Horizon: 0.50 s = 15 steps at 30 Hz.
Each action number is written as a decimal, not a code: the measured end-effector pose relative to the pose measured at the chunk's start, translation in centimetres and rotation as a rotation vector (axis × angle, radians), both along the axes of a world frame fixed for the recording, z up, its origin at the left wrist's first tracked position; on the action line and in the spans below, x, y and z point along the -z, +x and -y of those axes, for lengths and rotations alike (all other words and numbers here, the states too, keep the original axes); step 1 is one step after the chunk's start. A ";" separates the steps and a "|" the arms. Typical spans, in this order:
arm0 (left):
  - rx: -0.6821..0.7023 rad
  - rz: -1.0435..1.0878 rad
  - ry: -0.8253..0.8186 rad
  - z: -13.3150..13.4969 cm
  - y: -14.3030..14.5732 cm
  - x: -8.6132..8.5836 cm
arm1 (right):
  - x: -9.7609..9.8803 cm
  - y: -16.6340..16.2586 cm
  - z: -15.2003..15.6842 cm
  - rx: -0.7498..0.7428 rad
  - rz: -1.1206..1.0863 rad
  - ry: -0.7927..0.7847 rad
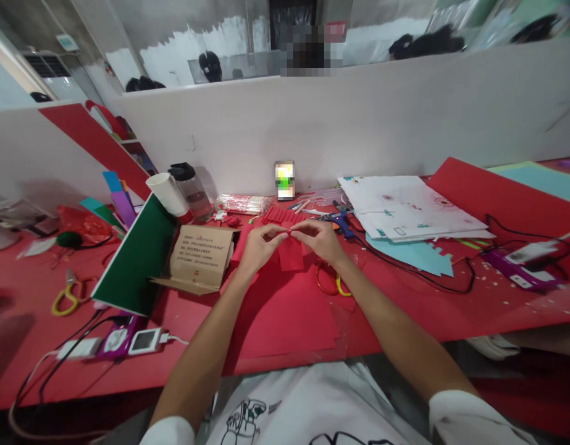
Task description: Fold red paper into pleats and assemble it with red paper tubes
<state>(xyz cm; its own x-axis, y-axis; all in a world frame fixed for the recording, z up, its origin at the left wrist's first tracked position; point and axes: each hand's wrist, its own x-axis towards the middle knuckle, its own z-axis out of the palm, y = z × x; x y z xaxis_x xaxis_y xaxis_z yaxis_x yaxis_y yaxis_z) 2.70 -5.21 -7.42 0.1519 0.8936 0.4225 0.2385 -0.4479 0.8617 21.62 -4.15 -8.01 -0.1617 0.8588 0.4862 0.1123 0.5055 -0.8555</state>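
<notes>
Both my hands meet over the middle of the red table. My left hand and my right hand pinch the top edge of a small piece of red paper between thumb and fingers, fingertips almost touching. The paper hangs down between the hands. Behind it lies a pleated red paper piece. Larger red paper sheets lie flat under my forearms. Scissors with red and yellow handles rest just under my right wrist.
A brown cardboard box and a green board lie left. White cup, dark bottle, blue glue gun, white drawn sheets sit behind. Cables, power strip, yellow scissors, a charger are around.
</notes>
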 end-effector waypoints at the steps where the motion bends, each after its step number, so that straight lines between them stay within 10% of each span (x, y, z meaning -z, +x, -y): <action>1: 0.000 0.007 -0.005 0.0 0.0 0.0 | 0.0 0.0 0.0 0.002 0.002 0.002; 15: 0.018 0.070 -0.086 -0.1 0.1 0.2 | 0.2 -0.1 -0.2 -0.006 0.045 -0.017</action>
